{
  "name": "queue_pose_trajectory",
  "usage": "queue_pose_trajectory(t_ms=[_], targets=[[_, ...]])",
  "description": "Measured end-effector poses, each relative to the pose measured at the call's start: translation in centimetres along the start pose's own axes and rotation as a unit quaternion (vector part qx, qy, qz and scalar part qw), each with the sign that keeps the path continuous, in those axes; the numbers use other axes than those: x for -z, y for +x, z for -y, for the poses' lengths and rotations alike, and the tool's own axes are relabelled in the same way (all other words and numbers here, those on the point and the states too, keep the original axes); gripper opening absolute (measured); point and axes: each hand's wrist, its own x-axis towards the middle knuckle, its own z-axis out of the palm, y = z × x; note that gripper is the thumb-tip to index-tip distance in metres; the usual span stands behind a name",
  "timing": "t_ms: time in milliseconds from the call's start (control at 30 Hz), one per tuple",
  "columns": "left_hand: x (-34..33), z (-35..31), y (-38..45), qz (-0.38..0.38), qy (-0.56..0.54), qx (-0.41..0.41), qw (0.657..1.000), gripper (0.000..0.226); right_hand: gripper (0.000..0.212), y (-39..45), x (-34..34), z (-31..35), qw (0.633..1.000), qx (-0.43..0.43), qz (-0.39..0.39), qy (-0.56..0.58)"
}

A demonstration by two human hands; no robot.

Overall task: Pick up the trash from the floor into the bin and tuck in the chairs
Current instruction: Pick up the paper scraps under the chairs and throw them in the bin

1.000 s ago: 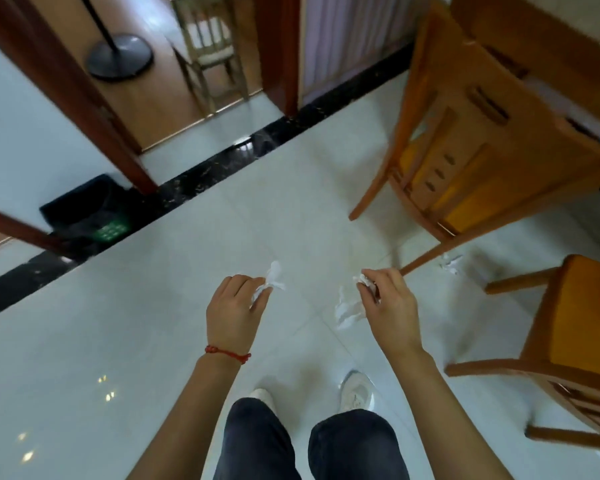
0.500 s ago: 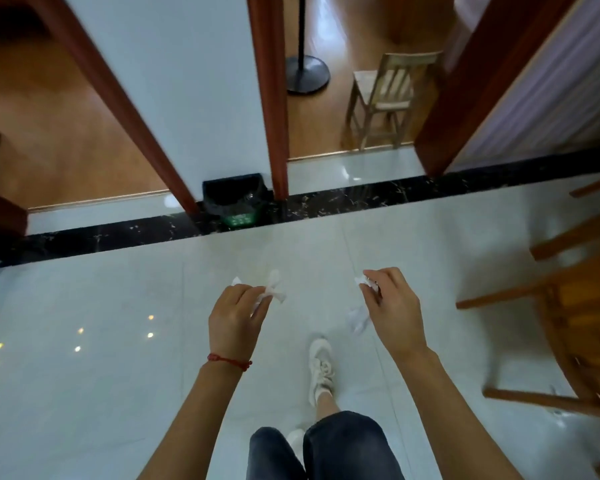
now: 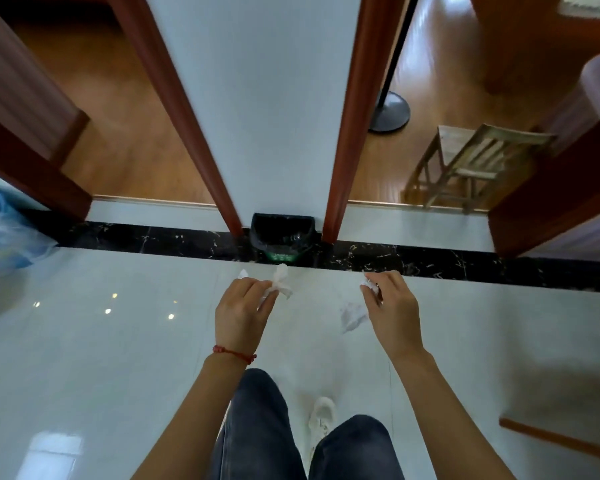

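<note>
Left hand (image 3: 241,315) — pinching crumpled white tissue (image 3: 280,282). Right hand (image 3: 392,306) — pinching second tissue (image 3: 368,285), a twisted tail hanging below. Both held above white tile floor (image 3: 118,358). Black bin (image 3: 282,233) ahead, against wall between door frames.

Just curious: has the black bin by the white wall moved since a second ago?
Cannot tell for sure; the black bin stays against the white wall, so only the camera turned.
</note>
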Motion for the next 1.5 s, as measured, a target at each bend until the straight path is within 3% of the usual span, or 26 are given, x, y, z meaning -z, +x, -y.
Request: queue_pose_trajectory(t_ms=[467, 733, 1133, 1500], targets=[[-4.6, 15.8, 15.6, 0.039, -0.026, 0.003, 0.999, 0.024, 0.016, 17.4, -12.3, 3.1, 0.999, -0.040, 0.008, -0.015], [-8.4, 21.3, 21.0, 0.071, -0.050, 0.003, 0.996, 0.022, 0.015, 22.2, -16.8, 2.7, 0.997, -0.075, 0.016, -0.031], [-22.4, 29.6, 20.3, 0.149, -0.039, 0.015, 0.988, 0.026, 0.020, 26.7, -29.4, -7.2, 0.996, -0.086, 0.035, -0.016], [-35.4, 36.6, 16.5, 0.159, -0.036, 0.041, 0.986, 0.022, 0.018, 25.6, -42.1, -17.0, 0.995, -0.087, 0.049, 0.014]])
